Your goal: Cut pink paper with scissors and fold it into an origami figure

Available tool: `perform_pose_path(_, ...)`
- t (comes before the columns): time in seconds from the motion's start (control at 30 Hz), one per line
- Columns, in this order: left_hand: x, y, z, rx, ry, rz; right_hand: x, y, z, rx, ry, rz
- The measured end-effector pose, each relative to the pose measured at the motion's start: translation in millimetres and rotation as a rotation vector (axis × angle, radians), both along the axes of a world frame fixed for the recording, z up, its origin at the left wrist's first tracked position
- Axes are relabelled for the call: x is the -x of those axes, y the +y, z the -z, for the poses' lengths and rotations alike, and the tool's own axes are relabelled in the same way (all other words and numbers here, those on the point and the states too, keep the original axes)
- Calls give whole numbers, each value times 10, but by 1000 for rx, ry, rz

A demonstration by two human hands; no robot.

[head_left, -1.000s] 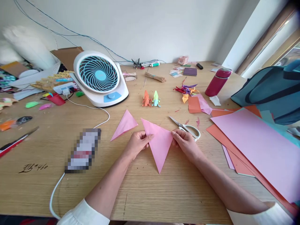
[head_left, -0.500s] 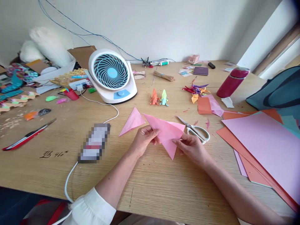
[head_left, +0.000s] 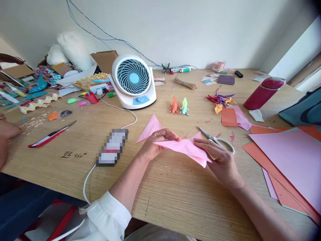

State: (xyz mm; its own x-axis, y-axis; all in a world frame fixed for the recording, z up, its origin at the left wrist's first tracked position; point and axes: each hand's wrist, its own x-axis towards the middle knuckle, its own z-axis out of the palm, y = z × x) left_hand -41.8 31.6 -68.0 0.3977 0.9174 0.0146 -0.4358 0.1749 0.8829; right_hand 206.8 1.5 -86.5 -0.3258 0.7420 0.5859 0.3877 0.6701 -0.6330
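Note:
A folded pink paper triangle (head_left: pixel 187 147) is lifted a little above the wooden table (head_left: pixel 175 197), nearly edge-on to me. My left hand (head_left: pixel 156 144) curls over its left part, fingers closed on the paper. My right hand (head_left: pixel 220 159) holds the right part, fingers laid along the paper and closed on it. A second pink paper triangle (head_left: pixel 149 128) lies flat just behind my left hand. White-handled scissors (head_left: pixel 216 140) lie right behind my right hand.
A white and blue desk fan (head_left: pixel 134 82) stands at the back, its white cable (head_left: pixel 110 134) running to the front edge. Large pink and orange sheets (head_left: pixel 288 157) are stacked at right. A red bottle (head_left: pixel 264 93), small paper figures (head_left: pixel 179 106), a red-handled knife (head_left: pixel 50 135) and another person's hand (head_left: pixel 6 134) at left.
The pink triangle went from lying flat to being lifted and tipped nearly edge-on between both hands. The camera has swung left, bringing the table's left end and another person's hand into view.

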Motion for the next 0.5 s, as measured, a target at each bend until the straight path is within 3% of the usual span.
perform_pose_path(0.13, 139, 34, -12, 18, 79, 112, 10, 24, 38, -49, -41, 6)
perform_pose_path(0.2, 173, 27, -36, -11, 188, 105, -3, 9, 61, -60, -57, 9)
perform_pose_path(0.4, 78, -53, -121, -306, 835, 118, -110, -187, 142, -43, -223, -48)
perform_pose_path(0.5, -43, -120, -93, -428, 984, 67, -123, -275, 171, -32, -300, -60)
